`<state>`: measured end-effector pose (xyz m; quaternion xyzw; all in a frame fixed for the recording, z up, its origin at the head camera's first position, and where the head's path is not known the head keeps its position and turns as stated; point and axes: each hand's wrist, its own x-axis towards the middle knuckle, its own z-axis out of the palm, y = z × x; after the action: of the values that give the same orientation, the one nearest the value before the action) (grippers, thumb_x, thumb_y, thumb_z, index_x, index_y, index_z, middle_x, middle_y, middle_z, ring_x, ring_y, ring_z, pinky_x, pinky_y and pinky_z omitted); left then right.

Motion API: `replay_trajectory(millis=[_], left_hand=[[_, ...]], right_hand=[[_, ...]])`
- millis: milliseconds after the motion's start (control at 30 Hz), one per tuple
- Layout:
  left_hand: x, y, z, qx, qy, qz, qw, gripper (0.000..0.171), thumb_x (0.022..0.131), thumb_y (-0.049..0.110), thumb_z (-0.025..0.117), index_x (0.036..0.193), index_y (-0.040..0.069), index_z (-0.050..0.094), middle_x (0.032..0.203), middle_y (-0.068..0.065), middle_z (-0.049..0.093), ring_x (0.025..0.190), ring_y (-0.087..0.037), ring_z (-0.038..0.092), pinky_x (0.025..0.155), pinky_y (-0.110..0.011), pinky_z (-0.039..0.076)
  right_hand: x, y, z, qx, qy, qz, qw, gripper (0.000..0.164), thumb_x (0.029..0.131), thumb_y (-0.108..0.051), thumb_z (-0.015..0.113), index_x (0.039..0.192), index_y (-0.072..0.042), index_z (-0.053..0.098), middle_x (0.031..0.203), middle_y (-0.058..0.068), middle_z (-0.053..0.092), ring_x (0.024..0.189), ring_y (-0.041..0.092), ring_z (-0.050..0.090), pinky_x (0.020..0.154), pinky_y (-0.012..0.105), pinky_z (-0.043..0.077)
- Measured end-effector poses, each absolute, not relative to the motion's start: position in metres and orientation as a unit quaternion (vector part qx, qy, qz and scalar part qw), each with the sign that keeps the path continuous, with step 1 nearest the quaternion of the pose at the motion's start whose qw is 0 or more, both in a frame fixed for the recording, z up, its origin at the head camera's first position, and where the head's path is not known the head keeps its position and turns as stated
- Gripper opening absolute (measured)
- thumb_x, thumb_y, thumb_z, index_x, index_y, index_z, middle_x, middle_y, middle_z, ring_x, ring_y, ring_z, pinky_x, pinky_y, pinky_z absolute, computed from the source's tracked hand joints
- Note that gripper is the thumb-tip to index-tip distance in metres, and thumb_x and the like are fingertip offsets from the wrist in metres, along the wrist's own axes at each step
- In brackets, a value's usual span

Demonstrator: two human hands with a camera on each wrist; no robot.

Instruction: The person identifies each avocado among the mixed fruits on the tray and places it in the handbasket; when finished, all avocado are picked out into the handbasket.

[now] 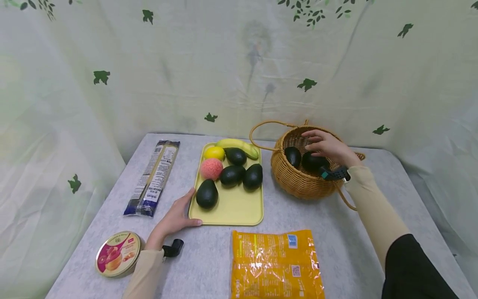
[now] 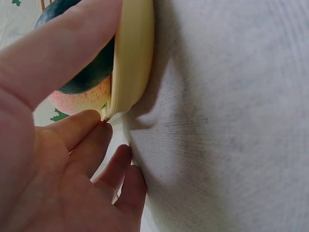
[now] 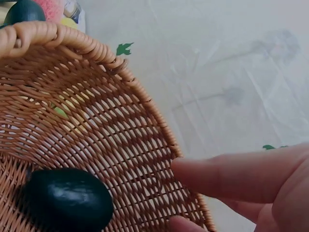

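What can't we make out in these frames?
- Head: fine print on the orange packet, too small and glared; its near end is cut off by the bottom edge.
- Head: part of one avocado in the wicker basket, hidden by the right hand.
- Left wrist: part of the tray avocado, behind the left hand's thumb.
- Right wrist: the rest of that hand, cut off by the right edge.

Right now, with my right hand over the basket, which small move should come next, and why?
Probably lower the right hand and curl its fingers around the avocado just below it. The hand is at the mouth of the basket, fingers extended, and no fruit shows in its grasp, while the left hand holds the tray by a near corner.
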<state>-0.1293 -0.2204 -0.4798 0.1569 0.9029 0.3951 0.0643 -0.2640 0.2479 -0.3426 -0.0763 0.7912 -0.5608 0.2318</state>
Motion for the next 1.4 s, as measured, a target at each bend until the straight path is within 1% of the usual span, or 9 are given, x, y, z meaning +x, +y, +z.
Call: replay_trajectory(millis=[133,367,567,667,833,1033,1133,1267,1400], left_hand=[[-0.130,-0.220,-0.480,0.160,0.903,0.394,0.061,0.103,0.070,0.021,0.085,0.144,-0.014,0.023,0.147,-0.033,0.026,0.134,-0.049,0.024,0.108,-0.059,0.019],[-0.130,-0.221,-0.482,0.157,0.904,0.391,0.066,0.103,0.071,0.022,0.085,0.146,-0.012,0.022,0.149,-0.030,0.025,0.134,-0.049,0.023,0.109,-0.059,0.018],[-0.129,-0.220,-0.479,0.161,0.902,0.395,0.059,0.104,0.070,0.021,0.086,0.145,-0.014,0.022,0.148,-0.032,0.025,0.134,-0.050,0.023,0.109,-0.060,0.018],[-0.130,-0.220,-0.479,0.162,0.902,0.396,0.057,0.104,0.070,0.021,0.086,0.144,-0.014,0.022,0.148,-0.032,0.025,0.134,-0.049,0.023,0.109,-0.059,0.018],[-0.131,-0.220,-0.481,0.163,0.901,0.397,0.056,0.103,0.070,0.021,0.085,0.145,-0.014,0.023,0.148,-0.032,0.025,0.135,-0.048,0.024,0.109,-0.058,0.018],[-0.131,-0.220,-0.482,0.164,0.901,0.398,0.055,0.103,0.070,0.020,0.086,0.144,-0.014,0.022,0.148,-0.032,0.026,0.135,-0.049,0.023,0.109,-0.059,0.019],[-0.130,-0.220,-0.483,0.164,0.902,0.396,0.057,0.103,0.071,0.020,0.085,0.144,-0.014,0.022,0.148,-0.032,0.026,0.134,-0.049,0.023,0.108,-0.060,0.019],[-0.128,-0.220,-0.484,0.161,0.901,0.399,0.061,0.102,0.072,0.021,0.084,0.145,-0.013,0.022,0.148,-0.032,0.025,0.135,-0.049,0.022,0.109,-0.059,0.018],[-0.129,-0.220,-0.485,0.163,0.901,0.398,0.057,0.102,0.071,0.021,0.085,0.144,-0.014,0.022,0.148,-0.032,0.026,0.134,-0.049,0.023,0.109,-0.059,0.018]], right_hand=[[-0.260,0.251,-0.341,-0.091,0.791,-0.562,0.225,0.053,0.100,-0.010,0.049,0.146,0.002,0.027,0.149,0.026,0.023,0.133,0.039,0.032,0.106,0.053,0.033],[-0.253,0.248,-0.336,-0.127,0.780,-0.579,0.199,0.051,0.101,-0.017,0.050,0.143,0.003,0.032,0.143,0.021,0.036,0.121,0.026,0.049,0.101,0.043,0.041],[-0.241,0.226,-0.326,-0.166,0.752,-0.609,0.189,0.049,0.099,-0.015,0.054,0.141,0.002,0.036,0.141,0.021,0.040,0.122,0.034,0.049,0.102,0.046,0.040],[-0.236,0.209,-0.324,-0.192,0.745,-0.610,0.193,0.046,0.098,-0.015,0.055,0.139,0.000,0.040,0.140,0.021,0.041,0.122,0.037,0.048,0.101,0.046,0.042],[-0.226,0.178,-0.327,-0.249,0.731,-0.598,0.213,0.043,0.098,-0.016,0.056,0.137,-0.004,0.045,0.140,0.019,0.043,0.120,0.035,0.050,0.099,0.052,0.041],[-0.217,0.141,-0.341,-0.309,0.714,-0.579,0.242,0.043,0.097,-0.015,0.055,0.138,-0.004,0.046,0.138,0.012,0.046,0.117,0.034,0.053,0.096,0.046,0.046],[-0.215,0.123,-0.350,-0.335,0.703,-0.573,0.254,0.042,0.097,-0.011,0.054,0.137,-0.002,0.045,0.138,0.013,0.046,0.114,0.033,0.055,0.093,0.045,0.048],[-0.212,0.101,-0.362,-0.342,0.699,-0.565,0.273,0.042,0.097,-0.009,0.054,0.137,-0.001,0.044,0.136,0.013,0.047,0.112,0.028,0.057,0.090,0.041,0.050],[-0.210,0.084,-0.376,-0.335,0.700,-0.562,0.287,0.042,0.097,-0.012,0.056,0.137,-0.003,0.046,0.134,0.012,0.048,0.111,0.025,0.056,0.090,0.042,0.050]])
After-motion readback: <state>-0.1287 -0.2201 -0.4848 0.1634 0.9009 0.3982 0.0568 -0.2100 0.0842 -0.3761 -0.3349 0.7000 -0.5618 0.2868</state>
